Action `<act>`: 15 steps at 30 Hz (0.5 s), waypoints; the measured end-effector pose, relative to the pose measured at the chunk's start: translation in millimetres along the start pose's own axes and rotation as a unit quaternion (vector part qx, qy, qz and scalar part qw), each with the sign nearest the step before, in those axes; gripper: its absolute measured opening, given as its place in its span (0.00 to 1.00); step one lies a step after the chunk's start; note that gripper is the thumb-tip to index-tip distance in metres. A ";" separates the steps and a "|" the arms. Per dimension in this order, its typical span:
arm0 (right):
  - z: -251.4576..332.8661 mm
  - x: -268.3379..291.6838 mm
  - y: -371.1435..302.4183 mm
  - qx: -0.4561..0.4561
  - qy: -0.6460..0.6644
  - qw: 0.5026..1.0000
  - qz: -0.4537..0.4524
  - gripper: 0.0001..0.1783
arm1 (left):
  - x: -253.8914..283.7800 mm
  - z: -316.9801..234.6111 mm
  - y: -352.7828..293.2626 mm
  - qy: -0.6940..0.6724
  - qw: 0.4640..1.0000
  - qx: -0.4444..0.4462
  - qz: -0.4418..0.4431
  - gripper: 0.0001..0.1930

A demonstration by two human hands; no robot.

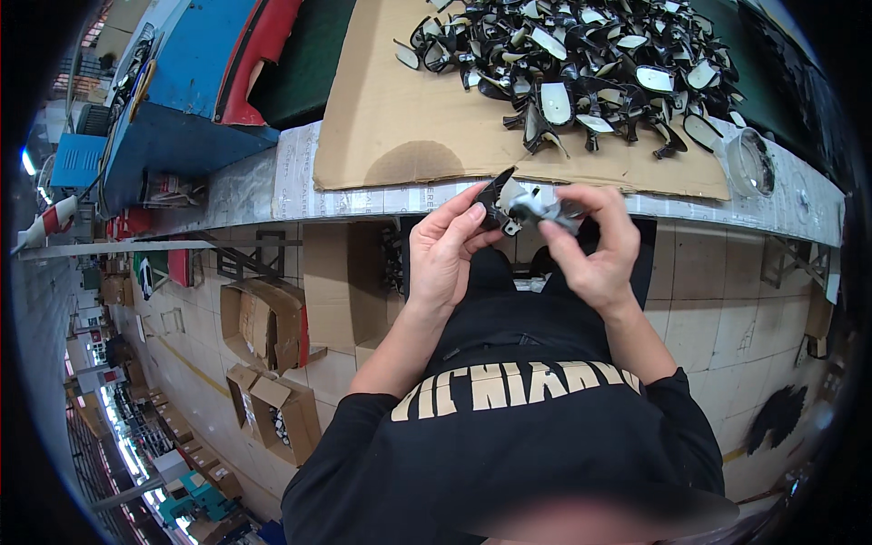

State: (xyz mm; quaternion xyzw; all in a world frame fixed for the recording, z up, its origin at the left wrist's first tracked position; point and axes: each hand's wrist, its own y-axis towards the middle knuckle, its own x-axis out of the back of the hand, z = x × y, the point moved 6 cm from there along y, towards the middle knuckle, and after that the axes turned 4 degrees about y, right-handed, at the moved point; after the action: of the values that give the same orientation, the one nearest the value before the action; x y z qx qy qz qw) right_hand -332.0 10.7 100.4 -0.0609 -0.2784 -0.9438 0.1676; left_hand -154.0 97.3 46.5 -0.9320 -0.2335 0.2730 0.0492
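My left hand [447,241] is closed on a glossy black shoe heel [491,202] with a pale inner face, just in front of the bench edge. Close against it, my right hand [601,238] pinches a small grey, crumpled-looking thing [548,207]. Motion blurs that thing, so its kind cannot be made out. The two held things meet or nearly meet, and the fingers partly cover both. Beyond my hands lies a big heap of similar black shoe heels [556,104], many with white or cream faces turned up.
A flat cardboard sheet [381,136] under the heap covers much of the bench. At its right stands a round clear container [750,162]. A blue metal cabinet [186,73] is at the left. Cardboard boxes [263,322] sit on the tiled floor below.
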 end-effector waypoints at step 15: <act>-61.5 23.1 8.2 -0.087 0.002 0.993 -0.081 0.17 | 37.6 -19.3 2.9 0.020 0.998 -0.032 -0.043 0.18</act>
State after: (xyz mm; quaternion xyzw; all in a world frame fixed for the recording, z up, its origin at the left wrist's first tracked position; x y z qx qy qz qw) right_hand -352.1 -35.9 57.8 -0.0502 -0.1992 -0.9750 0.0853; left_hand -114.7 112.8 43.9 -0.9274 -0.2810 0.2442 0.0362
